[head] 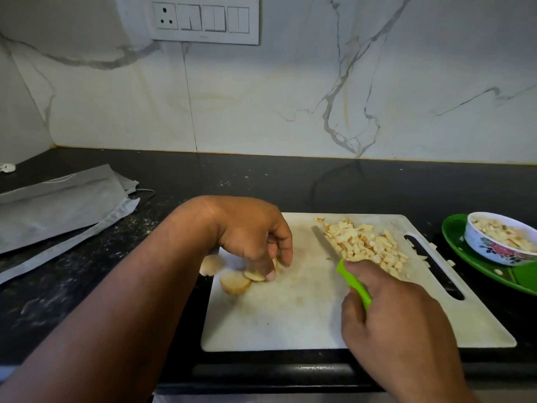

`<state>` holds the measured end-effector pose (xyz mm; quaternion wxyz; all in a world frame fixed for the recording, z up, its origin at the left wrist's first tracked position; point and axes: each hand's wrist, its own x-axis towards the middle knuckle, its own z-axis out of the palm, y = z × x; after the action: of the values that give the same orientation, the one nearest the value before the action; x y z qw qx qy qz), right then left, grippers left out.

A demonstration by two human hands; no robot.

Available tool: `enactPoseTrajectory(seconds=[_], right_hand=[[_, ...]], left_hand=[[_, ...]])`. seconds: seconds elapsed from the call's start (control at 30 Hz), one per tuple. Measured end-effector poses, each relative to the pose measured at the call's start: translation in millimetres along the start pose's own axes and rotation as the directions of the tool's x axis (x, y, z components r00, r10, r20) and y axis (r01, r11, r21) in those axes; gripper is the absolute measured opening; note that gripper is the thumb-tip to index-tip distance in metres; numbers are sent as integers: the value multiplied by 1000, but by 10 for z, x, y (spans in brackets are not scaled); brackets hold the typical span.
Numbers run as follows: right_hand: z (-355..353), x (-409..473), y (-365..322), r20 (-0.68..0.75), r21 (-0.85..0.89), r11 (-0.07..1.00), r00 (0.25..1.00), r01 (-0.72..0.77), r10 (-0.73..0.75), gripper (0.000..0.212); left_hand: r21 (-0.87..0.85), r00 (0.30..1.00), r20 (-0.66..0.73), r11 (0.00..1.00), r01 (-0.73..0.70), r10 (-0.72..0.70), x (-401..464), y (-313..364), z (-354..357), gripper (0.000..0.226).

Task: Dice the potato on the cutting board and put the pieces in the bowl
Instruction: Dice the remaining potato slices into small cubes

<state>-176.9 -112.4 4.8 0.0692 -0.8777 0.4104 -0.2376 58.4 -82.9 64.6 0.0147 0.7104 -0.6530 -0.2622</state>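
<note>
Marble-patterned wall and dark countertop (261, 181) are shown behind a white cutting board (290, 315). Grey bags (58, 205) are seen at far left. A green plate (476, 257) carries the bowl (499, 237), already holding pieces. Diced potato (366, 242) is heaped on the board's far right part. Potato slices (235, 282) near its left edge are pinched by the curled left hand (250, 231); being firm, wet and probably slippery, they are best steadied from above. The knife (353, 282) handle is gripped by the right hand (398, 318).
</note>
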Motion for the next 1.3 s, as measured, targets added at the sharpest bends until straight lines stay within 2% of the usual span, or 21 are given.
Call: enactPoseTrajectory(seconds=[0.17,0.33,0.53,0.67,0.83,0.93,1.17,1.3], right_hand=[[89,-39,67,-39,-10,1000,999,-10,9,39],[68,-62,76,-36,104,994,999,-30,33,35],[114,-54,115,-75,128,992,997,-1,11,34],[120,-66,140,-58,153,988,998,-1,10,33],[137,-67,170,-62,161,987,998,8,2,33],[142,-67,170,-63,153,988,998,20,-10,33],[139,-78,173,-68,156,988,998,23,-12,35],[155,-74,179,-95,139,990,995,29,-16,35]], left_hand=[[5,999,-48,1000,4,-4,29,-13,-19,19],[-31,998,-63,999,4,-6,39,-45,-33,26],[-24,1000,0,1000,-6,6,32,-103,-19,39],[-61,997,-66,998,-36,32,65,-144,-13,29],[-82,999,-6,996,-43,42,79,-151,-13,26],[-140,994,-9,984,-108,107,94,-157,-14,19],[-227,962,-194,946,-233,190,137,-176,12,16],[-280,940,-304,928,-246,157,213,-134,68,18]])
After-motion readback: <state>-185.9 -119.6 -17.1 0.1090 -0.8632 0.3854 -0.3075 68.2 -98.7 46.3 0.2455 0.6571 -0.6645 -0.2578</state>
